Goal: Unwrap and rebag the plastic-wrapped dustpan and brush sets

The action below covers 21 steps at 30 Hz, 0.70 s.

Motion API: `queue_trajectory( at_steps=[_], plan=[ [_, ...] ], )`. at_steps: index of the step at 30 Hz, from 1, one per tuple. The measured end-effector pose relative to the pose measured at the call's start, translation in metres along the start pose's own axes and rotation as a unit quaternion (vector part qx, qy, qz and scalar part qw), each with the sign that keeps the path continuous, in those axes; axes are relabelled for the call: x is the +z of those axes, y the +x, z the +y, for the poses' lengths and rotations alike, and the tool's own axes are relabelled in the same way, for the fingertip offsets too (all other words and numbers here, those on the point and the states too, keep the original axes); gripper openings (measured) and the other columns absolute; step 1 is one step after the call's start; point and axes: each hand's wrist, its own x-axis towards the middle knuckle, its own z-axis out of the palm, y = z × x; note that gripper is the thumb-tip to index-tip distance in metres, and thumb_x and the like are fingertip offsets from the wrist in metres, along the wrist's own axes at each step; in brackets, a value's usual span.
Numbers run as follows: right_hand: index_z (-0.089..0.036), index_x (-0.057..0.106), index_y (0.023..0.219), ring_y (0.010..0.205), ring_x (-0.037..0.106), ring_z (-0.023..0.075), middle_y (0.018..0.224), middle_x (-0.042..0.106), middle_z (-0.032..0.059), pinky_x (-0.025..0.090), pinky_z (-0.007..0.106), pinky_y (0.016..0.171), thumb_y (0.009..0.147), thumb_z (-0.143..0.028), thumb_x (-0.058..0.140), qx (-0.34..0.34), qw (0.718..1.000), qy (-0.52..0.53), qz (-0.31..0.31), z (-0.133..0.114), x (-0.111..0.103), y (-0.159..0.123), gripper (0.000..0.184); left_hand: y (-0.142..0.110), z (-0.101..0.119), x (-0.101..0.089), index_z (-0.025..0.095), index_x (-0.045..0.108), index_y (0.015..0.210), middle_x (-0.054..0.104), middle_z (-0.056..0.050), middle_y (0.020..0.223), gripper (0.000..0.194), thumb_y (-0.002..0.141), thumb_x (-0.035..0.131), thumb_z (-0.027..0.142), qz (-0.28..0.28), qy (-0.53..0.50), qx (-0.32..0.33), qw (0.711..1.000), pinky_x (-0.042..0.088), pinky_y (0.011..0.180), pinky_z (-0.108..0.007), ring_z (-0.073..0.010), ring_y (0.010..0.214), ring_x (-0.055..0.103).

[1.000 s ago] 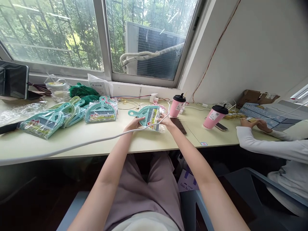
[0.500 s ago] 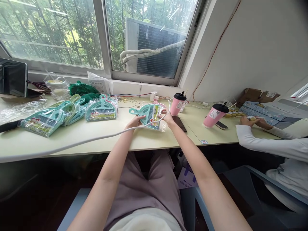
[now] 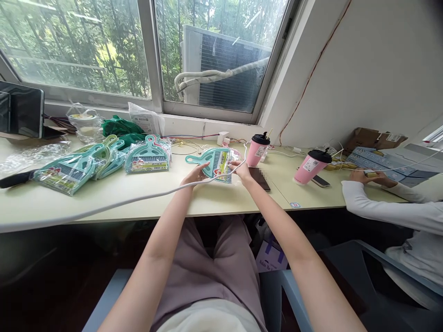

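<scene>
The bagged teal dustpan (image 3: 213, 165) sits at the middle of the frame, between your hands, over the desk (image 3: 207, 203); whether it touches the desk surface I cannot tell. Your left hand (image 3: 195, 174) grasps its left edge, and your right hand (image 3: 241, 171) grasps its right edge. A white cable (image 3: 138, 197) runs from the left of the frame across your left wrist and in front of the dustpan, then rises just beside your right hand.

To the left lie more bagged dustpans (image 3: 147, 155), overlapping in a loose row, with a green cloth (image 3: 117, 127) behind them. A dark phone (image 3: 259, 179), its surface blurred, lies just right of your right hand. Beyond it stand two pink cups with black lids (image 3: 258, 150), the nearer one (image 3: 309, 166) beside a second phone (image 3: 320, 181). At the right of the frame, a co-worker's hands (image 3: 375, 177) rest on flat blue printed cardboard (image 3: 379, 162).
</scene>
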Motion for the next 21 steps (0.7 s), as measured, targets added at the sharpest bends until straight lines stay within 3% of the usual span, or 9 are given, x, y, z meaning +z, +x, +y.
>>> queue_trajectory(
  at_steps=[6,12,16,21],
  plan=[
    [-0.018,0.069,0.074,0.086,0.069,0.0185,0.088,0.074,0.0055,0.06,0.038,0.087,0.067,-0.011,0.078,0.01,1.0,-0.011,0.011,-0.003,-0.008,0.001,0.013,0.005,-0.006,-0.006,0.014,0.064,0.074,0.055,0.001,0.053,0.021,0.08,0.076,0.03,-0.047,0.035,-0.042,0.997,0.052,0.058,-0.026,-0.0113,0.047,0.057],
    [-0.019,0.069,0.078,0.08,0.07,0.0175,0.082,0.072,0.0037,0.062,0.035,0.083,0.071,-0.017,0.077,0.021,1.0,-0.005,0.01,-0.01,-0.009,0.003,0.011,0.008,-0.005,-0.004,0.012,0.065,0.077,0.053,0.001,0.051,0.015,0.081,0.074,0.023,-0.014,0.018,-0.04,0.999,0.054,0.058,-0.028,-0.0124,0.048,0.057],
    [-0.017,0.069,0.081,0.082,0.07,0.0185,0.082,0.072,0.004,0.061,0.035,0.082,0.065,-0.019,0.084,0.013,1.0,-0.016,-0.008,-0.016,-0.008,0.002,0.022,0.008,-0.003,-0.003,0.013,0.062,0.071,0.047,0.003,0.049,0.016,0.082,0.072,0.02,0.021,-0.005,-0.034,0.999,0.051,0.053,-0.026,-0.0101,0.044,0.052],
    [-0.017,0.068,0.079,0.078,0.068,0.0172,0.091,0.072,0.0049,0.061,0.035,0.076,0.058,-0.014,0.085,-0.009,0.999,-0.051,-0.012,-0.015,-0.007,0.003,0.027,0.006,-0.004,-0.002,0.014,0.059,0.068,0.047,0.004,0.05,0.019,0.079,0.074,0.019,0.003,-0.006,-0.031,0.999,0.053,0.056,-0.029,-0.0108,0.045,0.053]
  ],
)
